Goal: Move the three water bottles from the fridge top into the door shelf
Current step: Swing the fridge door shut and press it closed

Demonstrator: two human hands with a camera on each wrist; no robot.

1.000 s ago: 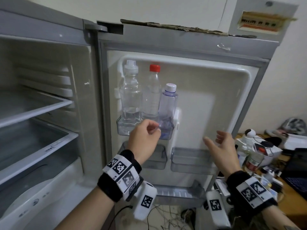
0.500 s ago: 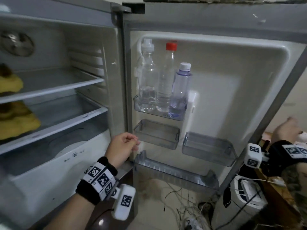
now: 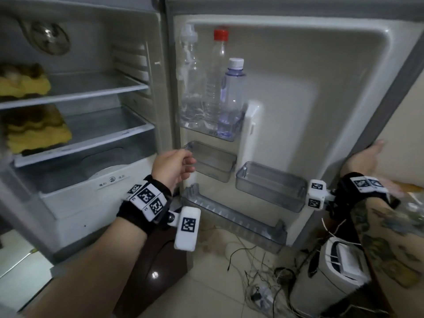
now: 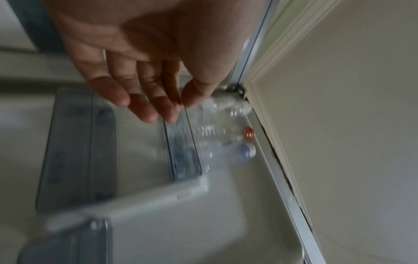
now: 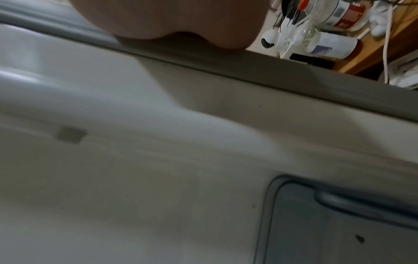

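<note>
Three clear water bottles stand upright, side by side, in the upper door shelf (image 3: 206, 131): a white-capped bottle (image 3: 188, 88), a red-capped bottle (image 3: 215, 88) and a shorter purple-tinted bottle (image 3: 231, 99). The blurred left wrist view shows the bottles (image 4: 226, 139) beyond my fingers. My left hand (image 3: 176, 166) hangs below that shelf, beside a small bin, with loosely curled fingers (image 4: 144, 110) holding nothing. At the outer edge of the fridge door (image 3: 367, 111) rests my right hand (image 3: 364, 157), looking flat. Only its palm (image 5: 181, 21) shows in the right wrist view.
The door also carries two smaller bins (image 3: 213, 161) (image 3: 270, 184) and a bottom rail (image 3: 229, 216). Yellow bundles (image 3: 25, 83) lie on the fridge's inner shelves. Cables (image 3: 259, 271) and a white appliance (image 3: 332, 267) sit on the floor. A cluttered wooden table (image 5: 373, 59) is behind the door.
My left hand has come down from the bottle shelf to the small bin below. My right hand has swung right to the door's outer edge. The view has shifted left and down.
</note>
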